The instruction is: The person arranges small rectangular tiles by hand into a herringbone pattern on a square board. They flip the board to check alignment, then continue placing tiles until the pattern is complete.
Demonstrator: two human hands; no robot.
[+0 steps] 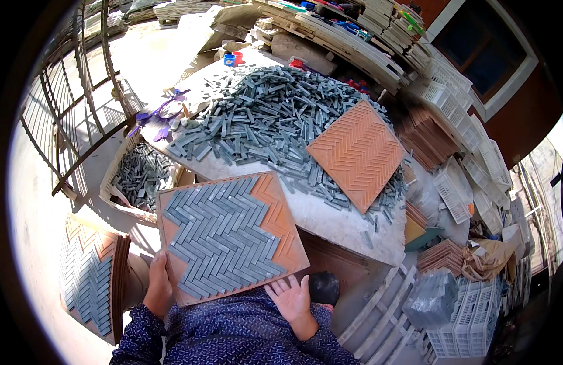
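Observation:
Over my lap is a square orange herringbone tray (286, 228), tilted, most of its grooves filled with grey-green stone strips (224, 237). Bare orange shows along its right side and at its left corners. My left hand (158, 285) grips the tray's left edge near the lower corner, fingers hidden beneath. At the lower right edge, my right hand (293, 302) is palm up with fingers spread, fingertips at the rim, holding nothing in its palm. A second, unfilled orange tray (357, 155) rests on a large heap of loose strips (257, 115) on the table.
To the left stand a stack of trays (90, 274), the top one partly filled, and a crate (111, 182) of strips. Purple gloves (163, 118) and small cups (230, 59) lie along the table (354, 234). White plastic crates (467, 322) and a slatted pallet (379, 310) are at right.

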